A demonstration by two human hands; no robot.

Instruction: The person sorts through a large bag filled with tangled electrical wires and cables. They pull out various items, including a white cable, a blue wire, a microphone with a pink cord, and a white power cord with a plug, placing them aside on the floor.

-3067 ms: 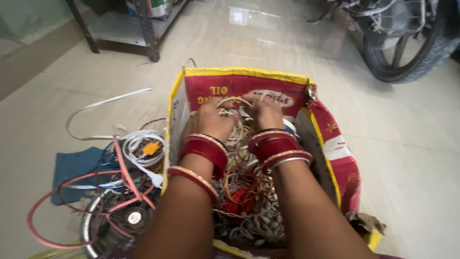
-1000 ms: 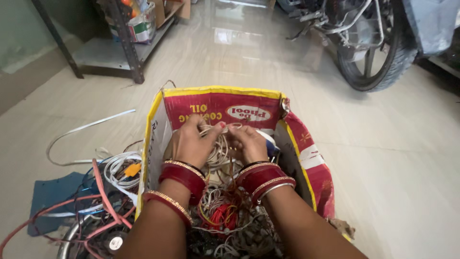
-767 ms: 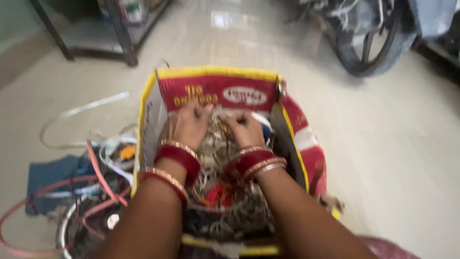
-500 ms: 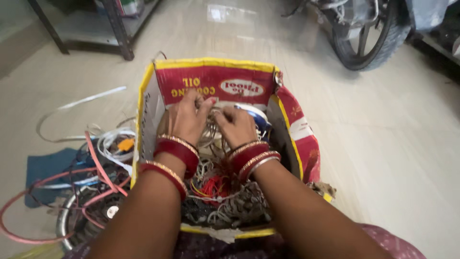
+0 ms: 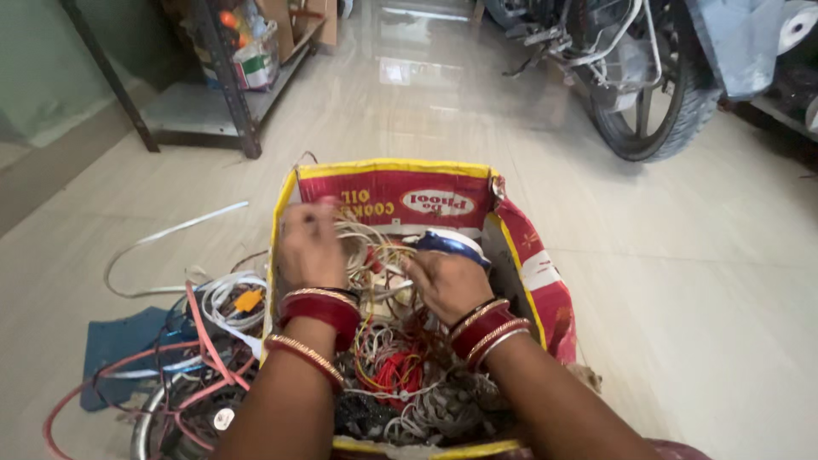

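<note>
A red and yellow cardboard box (image 5: pixel 388 198) stands on the floor, full of tangled wires (image 5: pixel 400 375) in white, red, yellow and grey. My left hand (image 5: pixel 308 247) is raised at the box's left side, shut on a bundle of white wires (image 5: pixel 366 237) that it lifts. My right hand (image 5: pixel 445 281) rests lower among the same white wires and grips them. A blue and white object (image 5: pixel 452 244) lies just beyond my right hand. Both wrists wear red and gold bangles.
Left of the box lies a heap of loose cables (image 5: pixel 213 307), red wire loops (image 5: pixel 128 375), a blue cloth (image 5: pixel 119 345) and a metal ring. A metal shelf rack (image 5: pixel 217 68) stands at the back left. A motorcycle wheel (image 5: pixel 656 102) stands at the back right.
My left hand has risen and moved left, pulling white wires up. My right hand has dropped slightly, uncovering the blue and white object. The camera tilted up.
</note>
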